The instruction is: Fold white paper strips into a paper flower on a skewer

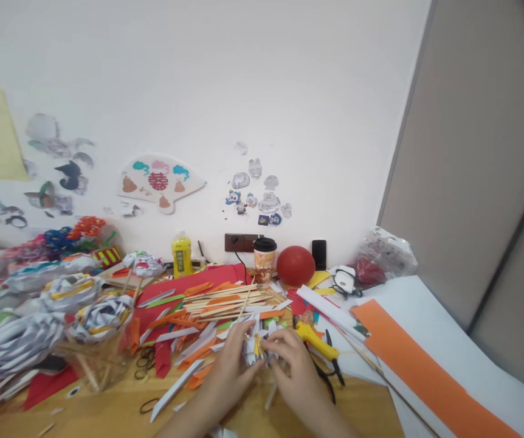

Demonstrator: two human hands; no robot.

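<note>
My left hand [230, 365] and my right hand [292, 365] meet low in the middle of the view, both closed on a small bundle of folded white and yellow paper strips [257, 348] held between them above the wooden table [107, 413]. Just behind the hands lies a heap of thin wooden sticks [223, 302] over loose orange, white and green paper strips [189, 340]. A yellow glue gun [314, 340] and black scissors [332, 359] lie right beside my right hand.
Finished paper pinwheels [38, 316] pile up at the left. Along the wall stand a yellow bottle [182, 255], a lidded paper cup [264, 260], a red ball [295, 266] and a plastic bag [383, 255]. Large orange and white sheets [426, 377] cover the right side.
</note>
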